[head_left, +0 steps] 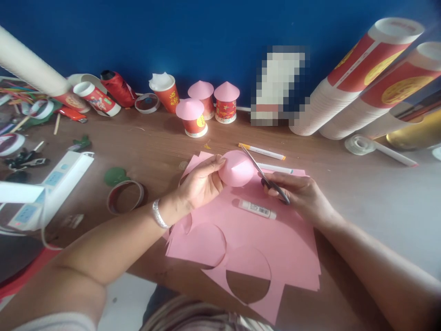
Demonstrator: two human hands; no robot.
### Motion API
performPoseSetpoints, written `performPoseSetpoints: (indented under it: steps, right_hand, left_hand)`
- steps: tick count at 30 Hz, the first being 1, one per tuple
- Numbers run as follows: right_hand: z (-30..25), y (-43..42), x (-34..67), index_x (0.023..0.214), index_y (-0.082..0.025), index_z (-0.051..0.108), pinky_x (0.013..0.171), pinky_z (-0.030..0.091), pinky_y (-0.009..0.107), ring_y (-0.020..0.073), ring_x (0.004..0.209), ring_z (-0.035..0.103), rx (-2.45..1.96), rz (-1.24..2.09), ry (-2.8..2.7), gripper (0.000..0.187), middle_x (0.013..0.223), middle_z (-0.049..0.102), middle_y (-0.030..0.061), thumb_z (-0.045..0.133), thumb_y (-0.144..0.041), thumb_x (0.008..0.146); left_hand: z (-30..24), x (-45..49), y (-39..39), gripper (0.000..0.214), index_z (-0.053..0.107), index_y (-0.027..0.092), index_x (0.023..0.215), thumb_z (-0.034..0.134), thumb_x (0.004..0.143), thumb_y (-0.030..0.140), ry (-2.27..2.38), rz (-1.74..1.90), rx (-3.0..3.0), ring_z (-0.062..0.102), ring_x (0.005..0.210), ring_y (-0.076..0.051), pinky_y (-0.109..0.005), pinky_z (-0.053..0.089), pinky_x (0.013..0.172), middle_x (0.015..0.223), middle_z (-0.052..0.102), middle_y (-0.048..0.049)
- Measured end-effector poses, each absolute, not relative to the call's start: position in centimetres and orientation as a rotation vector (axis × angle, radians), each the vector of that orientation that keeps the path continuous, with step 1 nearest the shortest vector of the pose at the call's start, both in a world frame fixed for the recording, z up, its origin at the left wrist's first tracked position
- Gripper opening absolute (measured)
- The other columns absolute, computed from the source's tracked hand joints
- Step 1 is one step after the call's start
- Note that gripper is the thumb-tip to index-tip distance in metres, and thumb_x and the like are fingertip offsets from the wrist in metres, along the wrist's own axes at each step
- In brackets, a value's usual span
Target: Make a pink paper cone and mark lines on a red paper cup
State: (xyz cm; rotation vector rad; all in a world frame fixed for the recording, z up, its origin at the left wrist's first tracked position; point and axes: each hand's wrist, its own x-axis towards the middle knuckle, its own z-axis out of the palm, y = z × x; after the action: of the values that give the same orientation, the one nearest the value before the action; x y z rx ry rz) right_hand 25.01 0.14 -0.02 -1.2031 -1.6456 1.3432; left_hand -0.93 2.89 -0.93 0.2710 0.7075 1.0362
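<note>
My left hand (203, 184) pinches the edge of a pink paper cone (237, 170), its tip turned toward me. In my right hand (303, 195) is a pair of scissors (265, 177), blades pointing up and left beside the cone's right edge. I cannot tell whether the blades touch the paper. Below the cone, a glue stick (257, 209) lies on a pile of pink paper sheets (285, 243), the nearest with round holes cut out. An orange-tipped marker (263, 151) and a second, pale marker (275, 168) lie behind my hands.
Red paper cups with pink cone tops (226, 103) stand by the blue wall. Tall cup stacks (358, 78) lean at the right, near a clear tape roll (360, 145). At left are a tape ring (125, 197), a power strip (55, 188) and loose craft sticks (20, 99).
</note>
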Motion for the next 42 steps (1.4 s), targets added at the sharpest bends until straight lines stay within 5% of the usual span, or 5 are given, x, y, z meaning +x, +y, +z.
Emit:
performPoseSetpoints:
  steps: [10, 22, 29, 42]
  right_hand:
    - [0.3, -0.1, 25.2, 0.108, -0.021, 0.082, 0.072, 0.061, 0.03, 0.0182, 0.077, 0.068, -1.224, 1.388, -1.628, 0.042, 0.09, 0.075, 0.0058, 0.078, -0.06, 0.091]
    - [-0.1, -0.1, 25.5, 0.116, -0.023, 0.083, 0.073, 0.062, 0.031, 0.0203, 0.082, 0.071, -1.229, 1.389, -1.634, 0.045, 0.091, 0.076, 0.0063, 0.081, -0.059, 0.089]
    - [-0.3, 0.0, 25.5, 0.118, -0.025, 0.083, 0.068, 0.06, 0.031, 0.0203, 0.079, 0.069, -1.238, 1.391, -1.623, 0.046, 0.087, 0.075, 0.0053, 0.083, -0.059, 0.087]
    - [-0.8, 0.0, 25.0, 0.114, -0.024, 0.081, 0.075, 0.065, 0.035, 0.0217, 0.082, 0.074, -1.291, 1.252, -1.593, 0.041, 0.093, 0.08, 0.006, 0.082, -0.055, 0.086]
  left_hand:
    - [-0.8, -1.1, 2.9, 0.012, 0.075, 0.015, 0.106, 0.071, 0.095, 0.01, 0.701, 1.016, 0.271, 0.077, 0.109, -0.022, -0.029, 0.063, 0.093, 0.108, 0.08, -0.0082]
    - [-0.9, -1.0, 2.8, 0.008, 0.074, 0.014, 0.101, 0.071, 0.095, 0.009, 0.708, 1.016, 0.283, 0.077, 0.102, -0.018, -0.025, 0.063, 0.085, 0.109, 0.079, -0.008]
    - [-1.1, -1.1, 2.8, 0.011, 0.07, 0.013, 0.085, 0.074, 0.095, 0.009, 0.665, 1.02, 0.288, 0.073, 0.082, -0.011, -0.021, 0.059, 0.077, 0.087, 0.075, -0.0024]
    - [-1.2, -1.1, 2.9, 0.003, 0.073, 0.014, 0.093, 0.074, 0.095, 0.011, 0.664, 1.023, 0.309, 0.075, 0.094, -0.014, -0.024, 0.06, 0.088, 0.097, 0.078, -0.0037]
